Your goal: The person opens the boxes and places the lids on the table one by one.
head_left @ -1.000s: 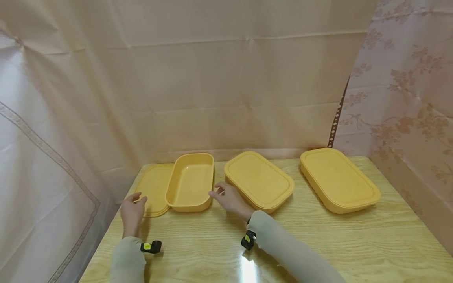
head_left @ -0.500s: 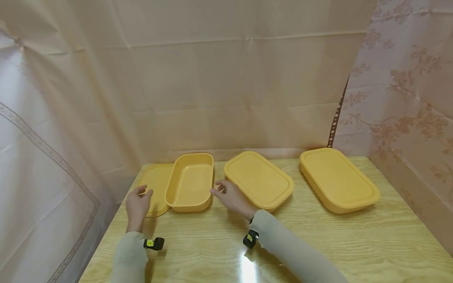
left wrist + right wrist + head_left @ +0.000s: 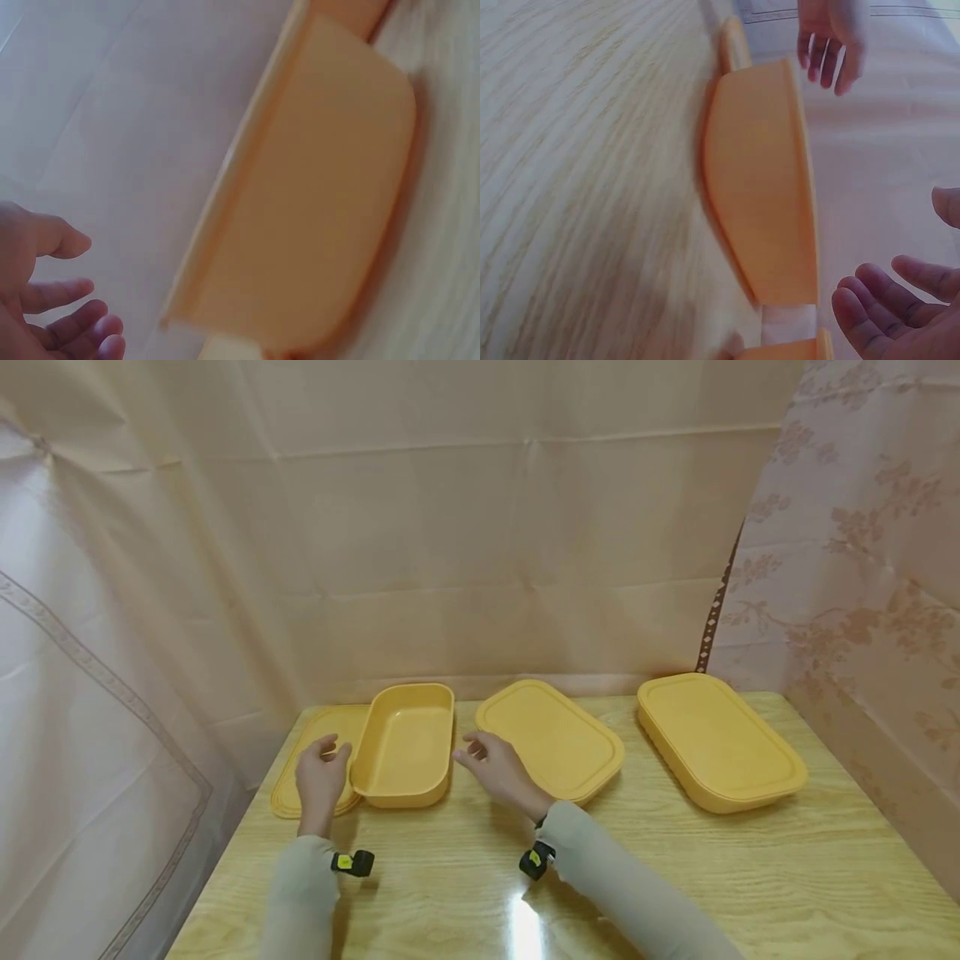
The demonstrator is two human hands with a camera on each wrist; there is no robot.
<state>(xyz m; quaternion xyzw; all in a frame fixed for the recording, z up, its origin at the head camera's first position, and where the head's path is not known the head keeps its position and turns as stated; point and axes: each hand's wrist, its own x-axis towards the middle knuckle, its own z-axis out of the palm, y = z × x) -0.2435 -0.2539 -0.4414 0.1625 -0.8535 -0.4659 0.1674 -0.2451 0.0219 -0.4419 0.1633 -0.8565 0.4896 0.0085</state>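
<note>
In the head view, a lidless yellow plastic box [image 3: 401, 801] stands upright on the table's left part. Its left side overlaps a flat yellow lid [image 3: 341, 718]. My left hand [image 3: 321, 777] hovers over that lid, close to the box's left wall, fingers loosely bent around nothing. On the other side, my right hand [image 3: 504, 772] hangs between the box and a lidded yellow box [image 3: 558, 739], partly covering the latter. Both wrist views show the open box's outer wall [image 3: 315, 187] apart from the relaxed fingers. The left hand [image 3: 832, 41] also appears across the box in the right wrist view.
Another lidded yellow box [image 3: 722, 739] sits at the right of the wooden table [image 3: 435, 893]. A beige curtain [image 3: 480, 552] hangs right behind the table's back edge, with patterned cloth [image 3: 870, 568] along the right side.
My left hand has moved right and slightly forward, from the lid's left edge towards the open box. The right hand has shifted slightly to the right and forward. The boxes have stayed put.
</note>
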